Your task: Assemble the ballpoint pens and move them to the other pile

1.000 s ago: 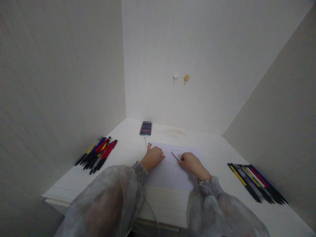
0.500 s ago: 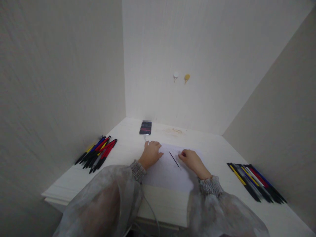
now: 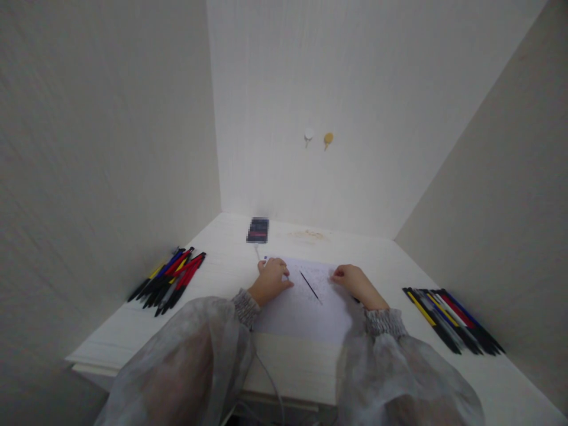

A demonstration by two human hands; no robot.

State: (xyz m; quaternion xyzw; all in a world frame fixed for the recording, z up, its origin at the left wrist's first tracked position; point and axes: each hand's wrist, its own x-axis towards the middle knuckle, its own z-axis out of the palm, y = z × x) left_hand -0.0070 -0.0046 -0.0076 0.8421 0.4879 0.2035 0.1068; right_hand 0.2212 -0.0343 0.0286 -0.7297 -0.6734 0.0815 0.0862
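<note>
A white sheet of paper (image 3: 297, 319) lies on the white table, and a thin dark refill-like stick (image 3: 310, 287) rests slantwise on it between my hands. My left hand (image 3: 271, 280) is on the paper's left part, its fingers curved; something small and thin shows near its fingertips, too small to name. Over the paper's right side is my right hand (image 3: 354, 280), thumb and forefinger pinched together; what they hold, if anything, is too small to tell. A small dark piece shows under the right wrist.
Several colored pens (image 3: 171, 281) lie piled at the left, and several more (image 3: 452, 319) lie side by side at the right. A blurred dark device (image 3: 258, 230) with a cable sits at the back. Two hooks, white (image 3: 309, 135) and yellow (image 3: 328, 138), are on the wall.
My right hand has moved to the right, away from the thin stick. My left hand has shifted slightly, and the camera view has turned a little.
</note>
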